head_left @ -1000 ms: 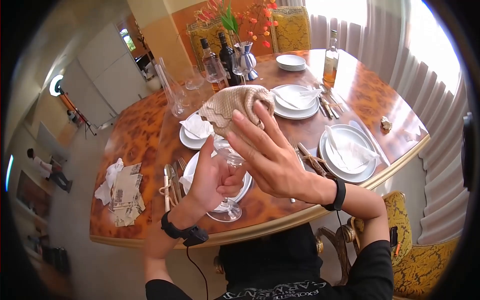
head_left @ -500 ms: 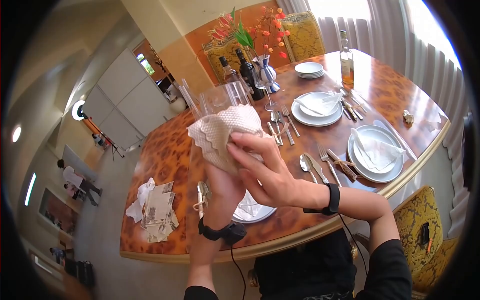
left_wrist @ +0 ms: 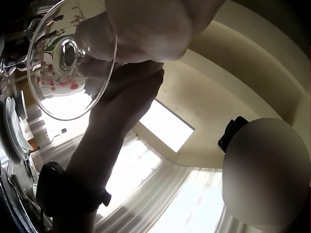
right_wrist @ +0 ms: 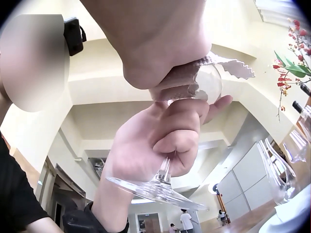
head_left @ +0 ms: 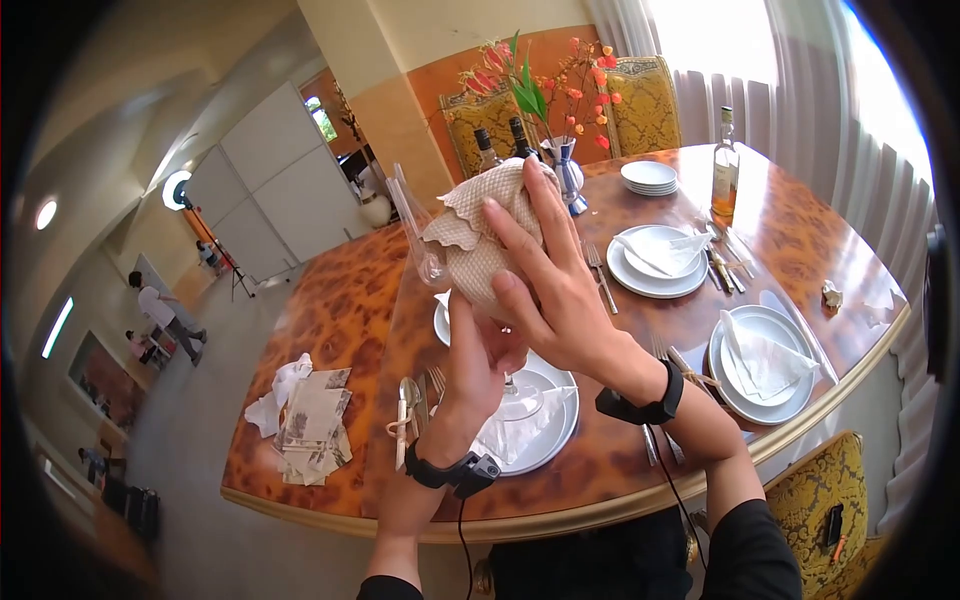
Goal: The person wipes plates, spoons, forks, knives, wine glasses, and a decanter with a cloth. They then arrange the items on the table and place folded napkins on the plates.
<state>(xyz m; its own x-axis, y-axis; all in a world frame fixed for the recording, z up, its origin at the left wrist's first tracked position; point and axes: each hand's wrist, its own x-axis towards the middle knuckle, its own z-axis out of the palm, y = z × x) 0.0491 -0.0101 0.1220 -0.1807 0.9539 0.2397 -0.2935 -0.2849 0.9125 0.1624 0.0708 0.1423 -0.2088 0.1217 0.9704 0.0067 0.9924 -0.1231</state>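
Note:
A stemmed wine glass (right_wrist: 156,191) is gripped by my left hand (head_left: 478,365), its fingers curled round the stem just below the bowl. Its clear round foot (left_wrist: 72,114) sticks out below that hand. Over the bowl lies a beige textured cloth (head_left: 480,255) with a zigzag edge, hiding most of the bowl in the head view. My right hand (head_left: 565,285) holds the cloth against the bowl, fingers spread along its side. Part of the clear bowl (right_wrist: 212,83) shows beside the cloth in the right wrist view. Both hands are raised above the table's near side.
Under the hands is a plate (head_left: 555,440) with a napkin. More plate settings (head_left: 765,365) with cutlery line the table (head_left: 330,320). Bottles (head_left: 724,180), a flower vase (head_left: 566,175) and clear glassware (head_left: 415,225) stand farther back. Paper cards (head_left: 315,425) lie left.
The right hand and cloth have shifted over the glass; the fingers are now spread more along the cloth than half a second ago. The left hand keeps its grip. The head view has turned left.

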